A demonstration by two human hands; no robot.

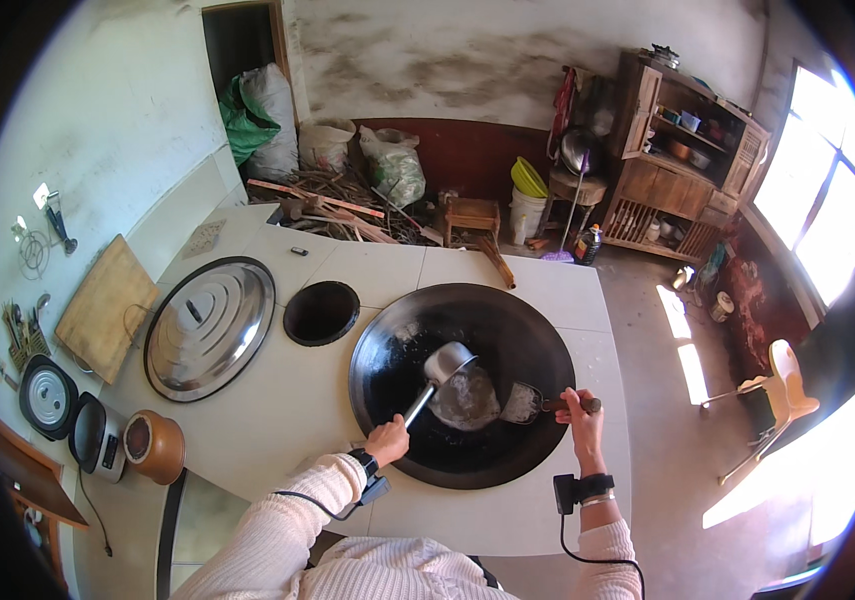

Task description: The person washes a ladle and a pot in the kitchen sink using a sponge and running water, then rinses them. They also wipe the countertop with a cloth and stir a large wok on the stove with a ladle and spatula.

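A large black wok [397,322] is set into the tiled stove top, with a pool of cloudy water [465,401] at its bottom. My left hand [388,441] grips the handle of a metal ladle [448,363], its deep bowl tilted over the water. On the wok's right side, my right hand [579,409] holds the wooden handle of a metal spatula [523,403]. The spatula's blade, which looks wet or whitish, lies inside the wok at the water's right edge.
Left of the wok are a round black opening [321,313], a big metal lid [209,330] and a wooden cutting board [107,309] leaning on the wall. A rice cooker [101,436] and a brown pot [155,448] stand farther left. Firewood [337,202] is piled behind the stove [502,517].
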